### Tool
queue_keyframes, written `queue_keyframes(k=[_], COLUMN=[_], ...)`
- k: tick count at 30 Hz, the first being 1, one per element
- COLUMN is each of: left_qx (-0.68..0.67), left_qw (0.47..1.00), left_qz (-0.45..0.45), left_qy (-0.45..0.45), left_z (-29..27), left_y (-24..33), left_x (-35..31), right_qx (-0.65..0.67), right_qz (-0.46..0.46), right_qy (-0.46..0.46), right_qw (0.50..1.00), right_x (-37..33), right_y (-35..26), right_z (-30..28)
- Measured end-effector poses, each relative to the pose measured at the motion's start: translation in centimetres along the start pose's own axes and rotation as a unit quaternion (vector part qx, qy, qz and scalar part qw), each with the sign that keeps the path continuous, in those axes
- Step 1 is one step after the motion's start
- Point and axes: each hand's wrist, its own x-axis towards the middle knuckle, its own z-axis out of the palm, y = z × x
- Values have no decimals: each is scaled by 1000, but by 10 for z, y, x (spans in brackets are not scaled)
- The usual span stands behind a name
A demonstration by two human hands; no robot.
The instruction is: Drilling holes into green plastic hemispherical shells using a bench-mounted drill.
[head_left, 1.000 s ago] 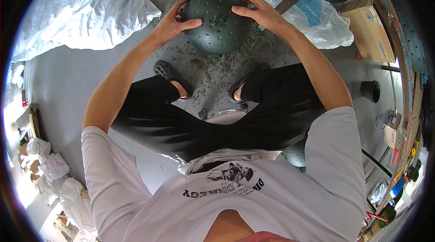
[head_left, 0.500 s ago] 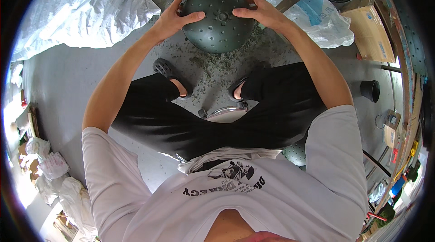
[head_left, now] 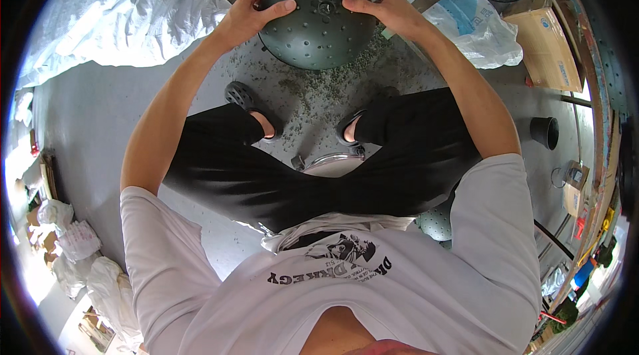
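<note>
A dark green studded dome, ball-like and covered in small bumps point(head_left: 318, 35), is held out in front of me over the floor. My left hand point(head_left: 256, 12) grips its left side, thumb pressed on the near face and fingers wrapped behind. On the opposite side my right hand point(head_left: 386, 9) holds it the same way, its thumb near a round raised knob point(head_left: 326, 9). The fingertips behind the dome are hidden. Dark crumbs point(head_left: 326, 92) lie scattered on the grey floor beneath.
A large white plastic sheet point(head_left: 133, 15) bulges at the far left. Clear plastic bags point(head_left: 476, 32) and a cardboard box point(head_left: 542, 45) sit at the far right, by metal bars. A black bucket point(head_left: 544, 133) stands to the right. Another green studded piece point(head_left: 436, 225) shows beside my right hip.
Both hands have moved the dome slightly farther away and a little to the left, tilting it somewhat. My grip on it stays the same.
</note>
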Motion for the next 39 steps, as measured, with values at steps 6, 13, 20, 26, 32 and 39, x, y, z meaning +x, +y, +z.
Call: queue_keyframes(k=[6,13,20,26,32,39], left_qx=[34,28,31,41,42,32], left_qw=[999,999,999,999,999,999], left_qz=[-34,-26,-29,-27,-29,-26], left_qy=[-10,0,-4,3,7,15], left_z=[-3,1,-2,-2,-2,-1], left_y=[6,3,4,5,6,9], left_x=[-2,-1,0,2,1,-1], right_qx=[16,22,43,18,26,26], right_qz=[10,7,13,14,18,9], right_qy=[-8,21,19,8,4,11], right_qw=[1000,1000,999,1000,999,1000], right_x=[0,3,0,3,-1,1], right_y=[1,4,-5,0,-10,-5], right_z=[1,2,1,-1,-2,-1])
